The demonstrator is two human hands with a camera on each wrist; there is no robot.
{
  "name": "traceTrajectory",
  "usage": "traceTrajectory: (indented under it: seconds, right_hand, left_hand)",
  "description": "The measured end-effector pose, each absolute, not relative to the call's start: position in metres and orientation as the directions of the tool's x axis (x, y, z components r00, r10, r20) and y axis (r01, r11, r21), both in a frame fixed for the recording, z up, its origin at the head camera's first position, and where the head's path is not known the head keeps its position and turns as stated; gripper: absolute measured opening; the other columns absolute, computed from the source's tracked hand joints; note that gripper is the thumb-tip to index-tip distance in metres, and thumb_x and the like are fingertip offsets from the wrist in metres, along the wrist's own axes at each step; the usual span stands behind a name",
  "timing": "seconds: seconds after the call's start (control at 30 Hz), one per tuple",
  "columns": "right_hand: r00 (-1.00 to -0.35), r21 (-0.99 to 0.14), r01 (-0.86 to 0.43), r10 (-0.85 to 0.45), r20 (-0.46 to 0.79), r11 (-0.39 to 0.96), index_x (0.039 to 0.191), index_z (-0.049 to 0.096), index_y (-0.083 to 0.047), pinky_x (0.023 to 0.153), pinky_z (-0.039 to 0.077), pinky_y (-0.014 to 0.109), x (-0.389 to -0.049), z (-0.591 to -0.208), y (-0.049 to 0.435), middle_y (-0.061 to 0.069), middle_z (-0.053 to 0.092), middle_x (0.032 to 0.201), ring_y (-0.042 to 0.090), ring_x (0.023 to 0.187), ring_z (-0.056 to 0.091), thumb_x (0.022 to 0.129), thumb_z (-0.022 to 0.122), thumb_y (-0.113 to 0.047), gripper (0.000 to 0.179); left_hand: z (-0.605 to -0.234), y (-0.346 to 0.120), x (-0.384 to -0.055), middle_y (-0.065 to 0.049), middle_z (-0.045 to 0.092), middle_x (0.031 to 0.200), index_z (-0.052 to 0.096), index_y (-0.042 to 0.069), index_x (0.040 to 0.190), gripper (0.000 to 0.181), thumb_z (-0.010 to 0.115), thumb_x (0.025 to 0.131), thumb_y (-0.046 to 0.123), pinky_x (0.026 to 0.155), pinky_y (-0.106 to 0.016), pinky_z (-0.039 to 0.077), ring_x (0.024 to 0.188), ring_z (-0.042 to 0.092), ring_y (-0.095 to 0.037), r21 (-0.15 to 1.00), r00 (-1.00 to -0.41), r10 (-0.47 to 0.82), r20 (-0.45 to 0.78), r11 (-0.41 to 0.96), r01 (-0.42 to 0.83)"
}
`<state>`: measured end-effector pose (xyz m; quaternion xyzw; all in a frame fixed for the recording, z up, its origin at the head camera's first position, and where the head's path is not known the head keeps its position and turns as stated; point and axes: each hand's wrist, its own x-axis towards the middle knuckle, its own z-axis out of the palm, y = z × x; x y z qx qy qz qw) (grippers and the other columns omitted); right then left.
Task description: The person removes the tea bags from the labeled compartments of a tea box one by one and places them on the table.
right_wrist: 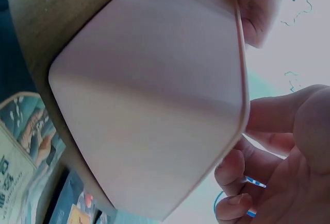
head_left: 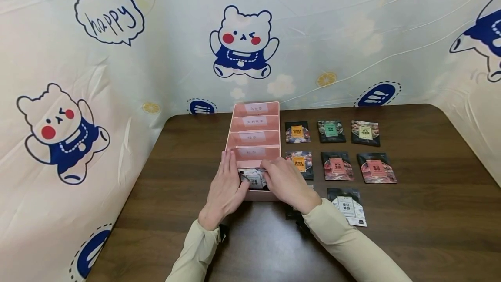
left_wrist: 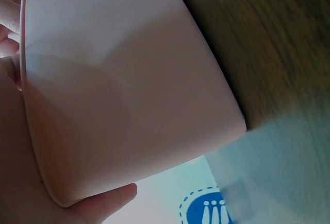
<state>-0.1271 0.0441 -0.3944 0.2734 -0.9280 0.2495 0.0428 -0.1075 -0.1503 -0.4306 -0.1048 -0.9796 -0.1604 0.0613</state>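
Observation:
A pink divided box (head_left: 258, 196) stands lengthwise on the table, with labelled dividers behind its front compartment. In that compartment lies a black-and-white tea sachet (head_left: 255, 181). My left hand (head_left: 224, 188) rests along the box's left side, fingers straight, its thumb over the sachet's left edge. At the right front of the box, the bent fingers of my right hand (head_left: 288, 182) pinch the sachet's upper right edge. Both wrist views are mostly filled by the box's outer wall (left_wrist: 129, 80), and in the right wrist view several fingers (right_wrist: 232, 167) are curled beside the rim.
Tea sachets lie in rows right of the box: an orange-labelled one (head_left: 297, 132), a green one (head_left: 331, 131), pink ones (head_left: 338, 166) and a white one (head_left: 347, 207). The right forearm partly covers others. A patterned curtain (head_left: 313, 34) hangs behind the wooden table (head_left: 176, 164).

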Motion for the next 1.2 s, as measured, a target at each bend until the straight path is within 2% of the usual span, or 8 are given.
traceTrajectory:
  seconds: [0.23, 0.5, 0.87, 1.03, 1.2]
  right_hand:
    - [-0.861, -0.460, -0.504, -0.467, 0.202, 0.731, 0.101, 0.066, -0.012, 0.066, 0.040, 0.032, -0.129, -0.389, 0.054, -0.007, 0.055, 0.064, 0.012, 0.065, 0.048, 0.093, 0.062, -0.015, 0.009]
    - [-0.863, -0.468, -0.506, -0.435, 0.258, 0.725, 0.104, 0.067, -0.013, 0.060, 0.038, 0.028, -0.132, -0.384, 0.060, -0.005, 0.062, 0.071, 0.010, 0.064, 0.048, 0.094, 0.060, -0.016, 0.012]
    - [-0.861, -0.454, -0.507, -0.408, 0.303, 0.733, 0.105, 0.068, -0.015, 0.072, 0.043, 0.036, -0.134, -0.370, 0.070, -0.005, 0.065, 0.075, 0.013, 0.068, 0.050, 0.095, 0.060, -0.018, 0.013]
    - [-0.847, -0.446, -0.527, -0.409, 0.339, 0.723, 0.101, 0.067, -0.013, 0.074, 0.046, 0.039, -0.134, -0.365, 0.075, -0.004, 0.064, 0.072, 0.014, 0.067, 0.050, 0.095, 0.060, -0.017, 0.010]
    - [-0.850, -0.462, -0.524, -0.401, 0.341, 0.716, 0.102, 0.067, -0.013, 0.070, 0.044, 0.037, -0.134, -0.360, 0.081, -0.003, 0.064, 0.073, 0.014, 0.065, 0.048, 0.095, 0.060, -0.017, 0.011]
  left_hand:
    - [-0.432, -0.151, -0.108, -0.023, 0.013, 0.160, 0.019, -0.008, 0.150, 0.078, 0.043, 0.090, 0.036, 0.119, -0.045, 0.020, 0.151, 0.006, -0.032, 0.280, -0.969, 0.193, 0.154, 0.932, 0.230]
    - [-0.433, -0.151, -0.109, -0.022, 0.013, 0.160, 0.022, -0.006, 0.150, 0.078, 0.044, 0.090, 0.038, 0.118, -0.045, 0.022, 0.151, 0.006, -0.032, 0.272, -0.971, 0.187, 0.147, 0.937, 0.221]
    - [-0.432, -0.150, -0.109, -0.020, 0.012, 0.161, 0.022, -0.006, 0.150, 0.077, 0.043, 0.091, 0.039, 0.118, -0.045, 0.022, 0.151, 0.005, -0.032, 0.266, -0.973, 0.185, 0.138, 0.939, 0.216]
    - [-0.432, -0.149, -0.109, -0.019, 0.012, 0.161, 0.022, -0.005, 0.150, 0.078, 0.045, 0.092, 0.041, 0.118, -0.046, 0.023, 0.151, 0.006, -0.031, 0.277, -0.975, 0.173, 0.138, 0.939, 0.205]
    - [-0.432, -0.149, -0.108, -0.020, 0.013, 0.161, 0.023, -0.005, 0.150, 0.076, 0.046, 0.092, 0.039, 0.118, -0.046, 0.022, 0.151, 0.006, -0.032, 0.280, -0.972, 0.182, 0.149, 0.935, 0.218]
